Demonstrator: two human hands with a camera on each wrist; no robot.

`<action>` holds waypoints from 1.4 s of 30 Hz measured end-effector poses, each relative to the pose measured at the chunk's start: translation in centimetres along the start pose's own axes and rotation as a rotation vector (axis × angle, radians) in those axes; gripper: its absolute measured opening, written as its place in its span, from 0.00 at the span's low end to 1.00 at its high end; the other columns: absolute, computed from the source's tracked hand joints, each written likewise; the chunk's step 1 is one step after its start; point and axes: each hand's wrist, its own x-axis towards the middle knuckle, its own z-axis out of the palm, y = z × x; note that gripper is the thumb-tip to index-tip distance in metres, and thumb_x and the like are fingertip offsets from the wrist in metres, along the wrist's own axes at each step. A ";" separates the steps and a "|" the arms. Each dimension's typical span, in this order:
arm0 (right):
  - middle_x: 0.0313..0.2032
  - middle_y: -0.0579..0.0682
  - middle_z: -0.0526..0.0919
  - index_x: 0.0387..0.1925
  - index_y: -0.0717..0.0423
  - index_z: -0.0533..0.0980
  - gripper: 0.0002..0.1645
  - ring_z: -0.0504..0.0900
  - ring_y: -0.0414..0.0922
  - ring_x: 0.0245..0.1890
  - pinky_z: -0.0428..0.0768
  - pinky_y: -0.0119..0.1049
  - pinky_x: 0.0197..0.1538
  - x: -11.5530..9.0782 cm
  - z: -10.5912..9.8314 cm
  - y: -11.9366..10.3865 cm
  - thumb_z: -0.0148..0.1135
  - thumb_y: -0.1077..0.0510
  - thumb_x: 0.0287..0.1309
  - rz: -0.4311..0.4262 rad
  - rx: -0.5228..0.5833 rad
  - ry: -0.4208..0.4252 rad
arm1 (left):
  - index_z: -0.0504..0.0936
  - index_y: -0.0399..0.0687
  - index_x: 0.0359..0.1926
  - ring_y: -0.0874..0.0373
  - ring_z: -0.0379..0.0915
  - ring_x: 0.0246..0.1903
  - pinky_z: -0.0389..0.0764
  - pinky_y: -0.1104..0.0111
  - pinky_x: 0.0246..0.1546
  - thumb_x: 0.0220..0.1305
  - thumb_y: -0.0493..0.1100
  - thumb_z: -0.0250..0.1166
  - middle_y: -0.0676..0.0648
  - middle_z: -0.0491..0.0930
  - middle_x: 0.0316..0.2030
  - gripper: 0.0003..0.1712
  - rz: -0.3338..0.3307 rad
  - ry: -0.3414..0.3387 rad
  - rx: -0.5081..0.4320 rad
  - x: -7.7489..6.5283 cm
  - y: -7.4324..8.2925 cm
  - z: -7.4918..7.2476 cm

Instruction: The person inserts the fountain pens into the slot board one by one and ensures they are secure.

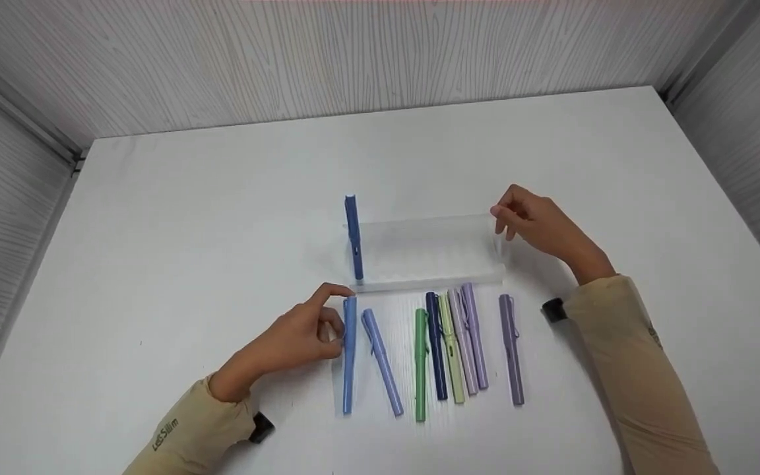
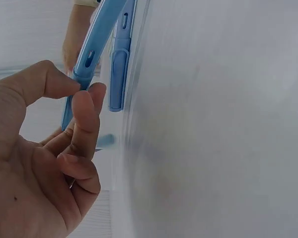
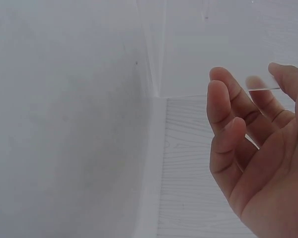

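Note:
My left hand (image 1: 301, 333) pinches a blue pen (image 1: 349, 369) near its capped end, just in front of the clear plastic pen stand (image 1: 429, 287). In the left wrist view that pen (image 2: 97, 44) passes between thumb and forefinger, slanted, the other fingers curled. My right hand (image 1: 535, 221) holds the stand's upper right corner; the right wrist view shows the thin clear edge (image 3: 263, 89) between thumb and forefinger. A darker blue pen (image 1: 353, 237) leans upright at the stand's left end. Right beside the held pen lies a periwinkle pen (image 1: 383, 363).
Farther right in front of the stand lie a green pen (image 1: 420, 366), a navy pen (image 1: 437, 346), a pale lime pen (image 1: 451, 349), several lilac pens (image 1: 475, 336) close together, and a grey-purple pen (image 1: 512, 349). Wood-grain panels (image 1: 353, 59) border the white table (image 1: 189, 231).

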 end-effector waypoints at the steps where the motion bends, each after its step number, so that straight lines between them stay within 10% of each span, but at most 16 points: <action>1: 0.35 0.54 0.84 0.42 0.56 0.69 0.23 0.79 0.42 0.30 0.72 0.38 0.39 0.0 0.0 0.0 0.46 0.40 0.69 0.002 0.002 -0.001 | 0.60 0.51 0.64 0.64 0.66 0.22 0.68 0.73 0.28 0.53 0.34 0.63 0.52 0.82 0.30 0.38 0.003 -0.007 -0.024 0.0 0.0 -0.1; 16: 0.34 0.53 0.84 0.41 0.56 0.70 0.20 0.79 0.40 0.29 0.73 0.36 0.40 0.2 0.4 0.3 0.47 0.42 0.70 -0.012 -0.002 -0.006 | 0.59 0.50 0.63 0.64 0.67 0.23 0.68 0.74 0.26 0.55 0.35 0.64 0.51 0.77 0.27 0.37 0.049 0.085 -0.240 0.2 1.0 -0.8; 42: 0.36 0.55 0.84 0.42 0.56 0.69 0.23 0.80 0.42 0.30 0.73 0.39 0.41 0.1 0.1 0.3 0.46 0.39 0.69 -0.008 0.000 -0.007 | 0.57 0.45 0.64 0.62 0.67 0.23 0.67 0.74 0.27 0.52 0.29 0.64 0.50 0.76 0.26 0.39 0.145 0.427 -0.296 1.7 2.6 -0.8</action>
